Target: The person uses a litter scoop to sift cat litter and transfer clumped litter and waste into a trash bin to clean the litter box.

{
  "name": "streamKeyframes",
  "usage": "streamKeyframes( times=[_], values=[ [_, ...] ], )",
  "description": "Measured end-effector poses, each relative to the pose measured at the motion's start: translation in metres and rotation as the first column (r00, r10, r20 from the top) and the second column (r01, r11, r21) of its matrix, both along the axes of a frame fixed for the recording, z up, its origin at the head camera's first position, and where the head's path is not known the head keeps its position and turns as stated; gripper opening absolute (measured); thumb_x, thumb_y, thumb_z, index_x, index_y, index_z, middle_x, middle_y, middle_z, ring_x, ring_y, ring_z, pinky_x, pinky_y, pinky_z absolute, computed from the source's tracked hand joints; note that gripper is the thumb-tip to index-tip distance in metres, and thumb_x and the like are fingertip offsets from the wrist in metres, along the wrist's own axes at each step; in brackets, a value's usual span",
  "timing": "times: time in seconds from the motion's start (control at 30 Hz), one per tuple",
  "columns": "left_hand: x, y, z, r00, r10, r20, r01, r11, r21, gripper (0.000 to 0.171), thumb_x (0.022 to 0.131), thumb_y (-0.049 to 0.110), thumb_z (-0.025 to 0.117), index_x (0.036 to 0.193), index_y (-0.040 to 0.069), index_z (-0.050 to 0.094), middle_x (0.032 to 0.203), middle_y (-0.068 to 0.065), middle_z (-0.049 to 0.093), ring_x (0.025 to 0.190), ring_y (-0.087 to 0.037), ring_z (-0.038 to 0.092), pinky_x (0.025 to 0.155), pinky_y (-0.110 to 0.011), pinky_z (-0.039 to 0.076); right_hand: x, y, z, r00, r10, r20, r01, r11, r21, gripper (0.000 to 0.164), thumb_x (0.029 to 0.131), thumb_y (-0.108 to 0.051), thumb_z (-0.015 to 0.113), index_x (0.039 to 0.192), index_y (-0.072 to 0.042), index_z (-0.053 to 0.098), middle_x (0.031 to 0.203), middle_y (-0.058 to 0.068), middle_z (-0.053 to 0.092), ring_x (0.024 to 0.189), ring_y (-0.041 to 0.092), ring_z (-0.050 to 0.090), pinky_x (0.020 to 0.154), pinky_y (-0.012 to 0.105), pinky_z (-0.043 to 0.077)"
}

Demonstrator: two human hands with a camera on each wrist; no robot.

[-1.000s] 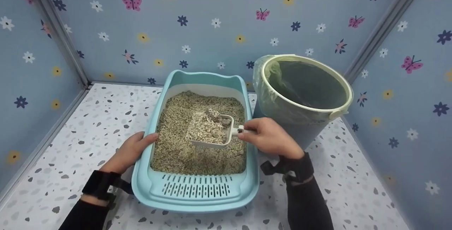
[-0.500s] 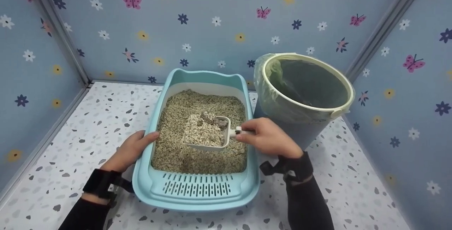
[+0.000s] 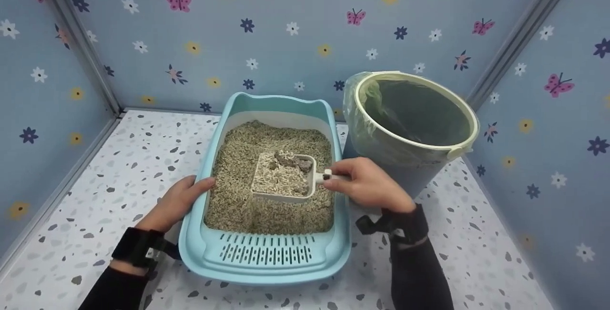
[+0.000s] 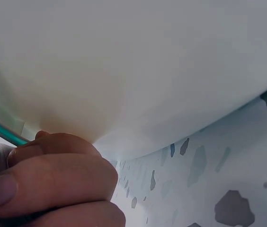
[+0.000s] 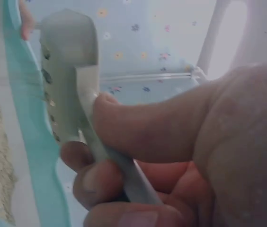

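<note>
My right hand (image 3: 369,184) grips the handle of a pale litter scoop (image 3: 285,198) above the cat litter (image 3: 286,219). The scoop holds light granules and darker clumps (image 3: 286,159) toward its back and handle side. In the right wrist view, the thumb presses on the handle (image 5: 140,182) and the fingers curl round it. My left hand (image 3: 178,200) holds the left rim of the blue litter box (image 3: 267,276), thumb over the edge. In the left wrist view, its curled fingers (image 4: 67,177) show against the box's pale outer wall (image 4: 147,71).
A bin (image 3: 395,169) lined with a greenish translucent bag (image 3: 360,119) stands just right of the box. Blue flowered panels (image 3: 295,38) enclose the back and both sides. Speckled white floor (image 3: 138,157) shows around the box.
The scoop shifted a little left, then back right. The granules in it sank lower and the dark clumps show more plainly. My left hand stayed on the rim.
</note>
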State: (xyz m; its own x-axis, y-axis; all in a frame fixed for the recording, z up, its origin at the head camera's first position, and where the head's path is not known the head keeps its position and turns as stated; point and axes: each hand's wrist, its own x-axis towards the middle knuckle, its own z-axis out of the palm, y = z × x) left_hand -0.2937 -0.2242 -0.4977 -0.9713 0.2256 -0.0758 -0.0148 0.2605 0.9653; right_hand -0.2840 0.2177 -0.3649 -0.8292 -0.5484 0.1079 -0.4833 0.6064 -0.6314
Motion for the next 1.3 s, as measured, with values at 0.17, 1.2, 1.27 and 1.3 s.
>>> streamKeyframes(
  times=[0.17, 1.2, 1.27, 1.3],
  values=[
    [-0.001, 0.0, 0.002, 1.0, -0.011, -0.012, 0.011, 1.0, 0.007, 0.065, 0.117, 0.049, 0.055, 0.141, -0.012, 0.057, 0.119, -0.027, 0.076, 0.097, -0.035, 0.08, 0.088, -0.04, 0.067, 0.002, 0.016, 0.004, 1.0, -0.022, -0.012, 0.021, 0.999, -0.032, 0.017, 0.103, -0.026, 0.083, 0.088, -0.02, 0.077, 0.072, -0.01, 0.056, 0.067, 0.013, 0.051, 0.062, 0.029, 0.044],
    [-0.001, -0.001, -0.003, 0.999, -0.023, 0.023, 0.022, 0.999, 0.048, 0.069, 0.117, 0.049, 0.054, 0.151, -0.011, 0.052, 0.126, -0.029, 0.074, 0.101, -0.038, 0.08, 0.089, -0.044, 0.068, -0.018, -0.041, -0.034, 0.998, 0.03, -0.061, -0.052, 0.916, -0.398, 0.017, 0.106, -0.018, 0.077, 0.1, -0.002, 0.08, 0.075, -0.007, 0.057, 0.065, 0.012, 0.048, 0.061, 0.025, 0.042],
    [-0.002, -0.001, -0.003, 0.999, -0.029, 0.02, 0.028, 0.998, 0.052, 0.069, 0.117, 0.049, 0.054, 0.151, -0.011, 0.052, 0.126, -0.029, 0.075, 0.101, -0.038, 0.081, 0.088, -0.044, 0.068, -0.018, -0.04, -0.034, 0.998, 0.025, -0.06, -0.047, 0.913, -0.406, 0.016, 0.106, -0.017, 0.077, 0.1, -0.002, 0.08, 0.075, -0.007, 0.058, 0.065, 0.011, 0.048, 0.061, 0.025, 0.042],
    [-0.002, -0.001, -0.004, 0.999, -0.032, 0.019, 0.031, 0.998, 0.052, 0.069, 0.118, 0.049, 0.053, 0.151, -0.011, 0.052, 0.126, -0.029, 0.075, 0.1, -0.038, 0.081, 0.088, -0.044, 0.068, -0.018, -0.04, -0.034, 0.998, 0.021, -0.058, -0.043, 0.912, -0.408, 0.016, 0.106, -0.016, 0.077, 0.1, -0.001, 0.08, 0.075, -0.007, 0.058, 0.065, 0.011, 0.048, 0.061, 0.025, 0.042]
  ],
)
